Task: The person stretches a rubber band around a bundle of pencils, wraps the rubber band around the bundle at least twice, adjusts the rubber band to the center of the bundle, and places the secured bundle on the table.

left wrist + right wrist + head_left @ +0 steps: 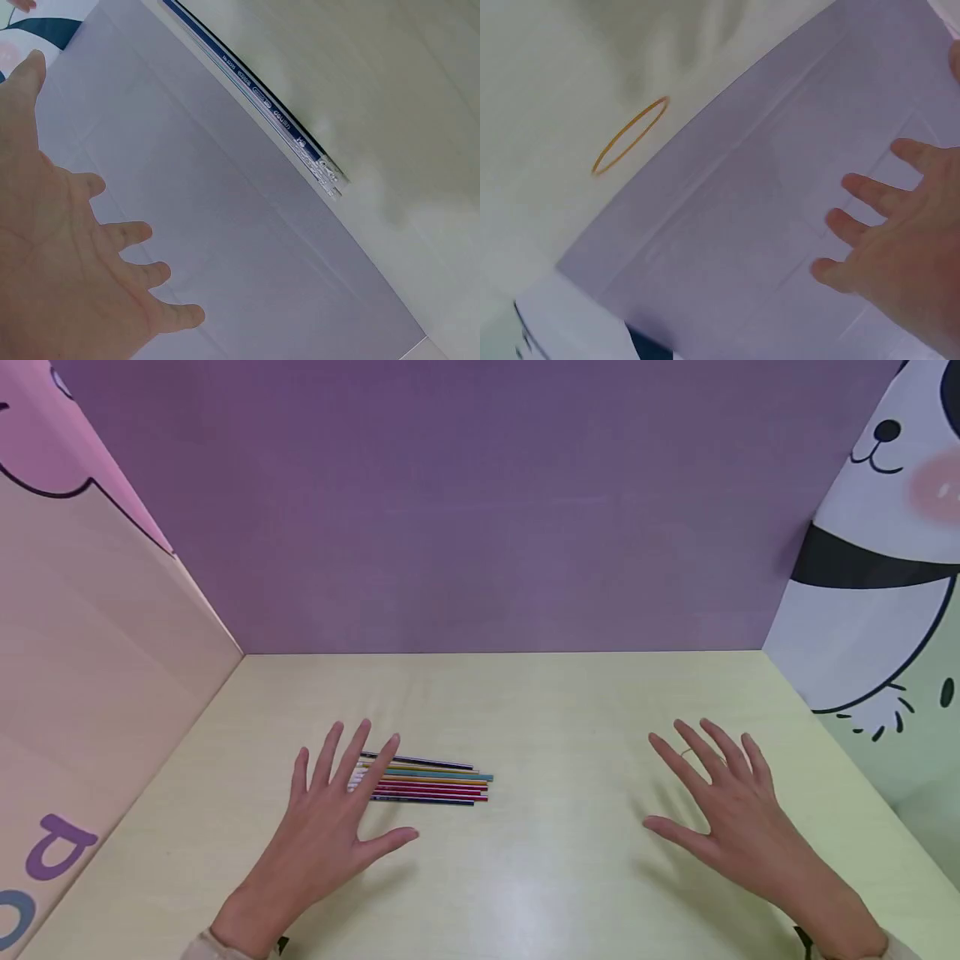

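Observation:
Several pencils (pixel 442 782) lie side by side on the table, in dark blue, yellow, teal, orange and red. My left hand (pixel 330 827) is held over their left end with its fingers spread, hiding part of them. From the left wrist view, a dark blue pencil (pixel 259 94) with white print shows at the near side of the row, beyond my fingertips. My right hand (pixel 731 810) hovers at the right, fingers apart and holding nothing. An orange rubber band (pixel 630 136) lies on the table, mostly covered by that hand's fingers in the head view.
The pale table (pixel 555 710) meets a purple panel (pixel 495 510) at the back. A pinkish panel (pixel 90 635) with letters stands on the left, and a panel with a cartoon panda (pixel 870 627) on the right.

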Motion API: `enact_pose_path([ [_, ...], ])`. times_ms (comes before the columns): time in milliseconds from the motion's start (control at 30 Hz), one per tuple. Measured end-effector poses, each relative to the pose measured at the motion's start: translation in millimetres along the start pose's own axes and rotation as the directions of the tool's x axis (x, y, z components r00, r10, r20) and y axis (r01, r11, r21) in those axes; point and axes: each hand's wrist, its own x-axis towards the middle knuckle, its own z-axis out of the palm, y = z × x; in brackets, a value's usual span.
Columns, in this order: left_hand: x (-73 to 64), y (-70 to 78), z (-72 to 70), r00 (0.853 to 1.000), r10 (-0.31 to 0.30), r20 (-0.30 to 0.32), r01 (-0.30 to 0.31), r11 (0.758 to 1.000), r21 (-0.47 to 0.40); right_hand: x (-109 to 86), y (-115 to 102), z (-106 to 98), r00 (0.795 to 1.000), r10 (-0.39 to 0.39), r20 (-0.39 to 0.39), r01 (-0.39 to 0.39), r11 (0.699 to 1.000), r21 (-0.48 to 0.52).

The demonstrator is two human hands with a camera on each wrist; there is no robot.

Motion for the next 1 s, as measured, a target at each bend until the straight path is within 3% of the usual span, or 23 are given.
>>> enact_pose_path([
  [200, -0.6, 1.6, -2.7, 1.000, 0.007, 0.026, -0.007, 1.000, -0.006, 14.1, -17.5, -12.5, 0.984, 0.021, 0.180, -0.066, 0.967, 0.247],
  [400, -3.6, 4.2, -6.1, 0.999, -0.003, 0.047, 0.004, 1.000, -0.017, 33.6, -30.9, -12.8, 0.954, 0.014, 0.299, -0.114, 0.941, 0.320],
  [500, -4.1, 5.1, -7.6, 0.996, -0.008, 0.091, 0.016, 0.996, -0.084, 39.5, -35.3, -8.5, 0.940, 0.013, 0.340, -0.140, 0.925, 0.352],
  [567, -3.7, 3.6, -8.8, 0.990, -0.019, 0.136, 0.044, 0.982, -0.183, 44.1, -37.5, -5.2, 0.934, 0.001, 0.356, -0.144, 0.915, 0.376],
  [633, -2.8, 0.4, -9.7, 0.982, -0.030, 0.185, 0.086, 0.951, -0.298, 47.9, -39.8, -2.0, 0.929, -0.007, 0.371, -0.155, 0.901, 0.406],
  [767, -1.9, -9.6, -9.1, 0.966, -0.048, 0.252, 0.171, 0.852, -0.494, 54.4, -43.1, 5.1, 0.923, -0.028, 0.384, -0.169, 0.868, 0.467],
  [867, -2.0, -18.7, -7.3, 0.958, -0.058, 0.281, 0.215, 0.795, -0.567, 59.8, -44.7, 11.5, 0.922, -0.048, 0.385, -0.167, 0.846, 0.506],
  [1000, -3.0, -33.2, -9.0, 0.949, -0.057, 0.310, 0.260, 0.696, -0.670, 68.7, -48.0, 21.0, 0.921, -0.080, 0.382, -0.154, 0.824, 0.545],
])
